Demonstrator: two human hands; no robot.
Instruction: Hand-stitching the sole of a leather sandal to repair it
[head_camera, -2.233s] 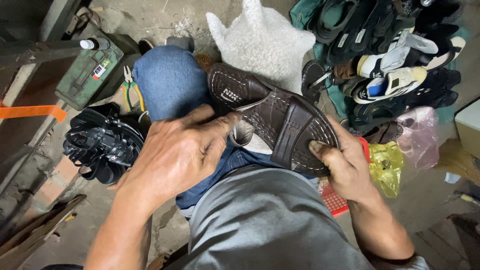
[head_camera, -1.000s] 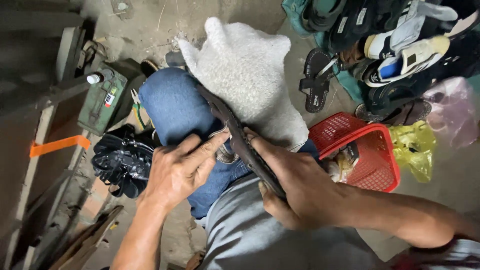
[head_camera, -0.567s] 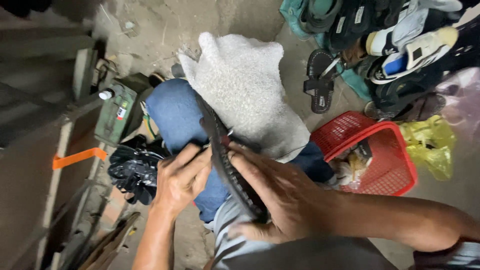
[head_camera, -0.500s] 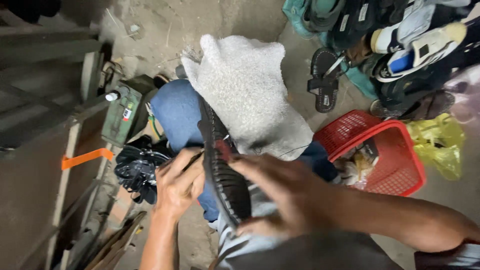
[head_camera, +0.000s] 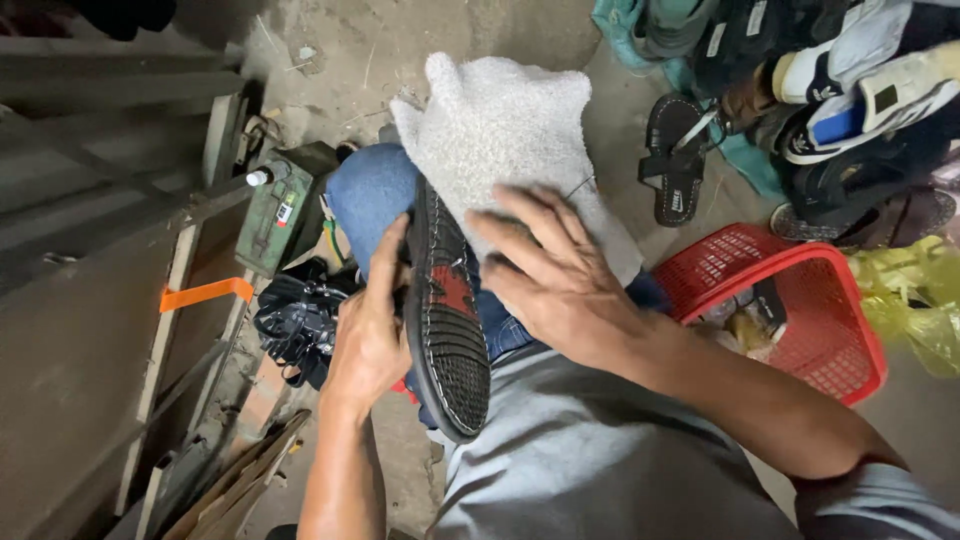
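Observation:
A dark sandal (head_camera: 445, 320) stands on edge on my lap, its black ribbed sole with a red patch facing up. My left hand (head_camera: 372, 325) grips it along its left side, thumb up near the toe. My right hand (head_camera: 550, 275) hovers just right of the sandal with fingers spread and holds nothing; its fingertips lie over a white woolly cloth (head_camera: 505, 130) draped on my knee. Blue jeans (head_camera: 368, 195) and a grey shirt (head_camera: 590, 450) show beneath.
A red plastic basket (head_camera: 800, 265) stands at my right, yellow bags (head_camera: 915, 300) beyond it. A pile of shoes and sandals (head_camera: 800, 80) fills the top right. A green metal box (head_camera: 278, 210) and black sandals (head_camera: 295, 320) lie left, beside wooden planks (head_camera: 120, 300).
The sandal was turned from upper-side up to standing on edge with the sole showing. My right hand let go of it and opened beside it. The view shifted left.

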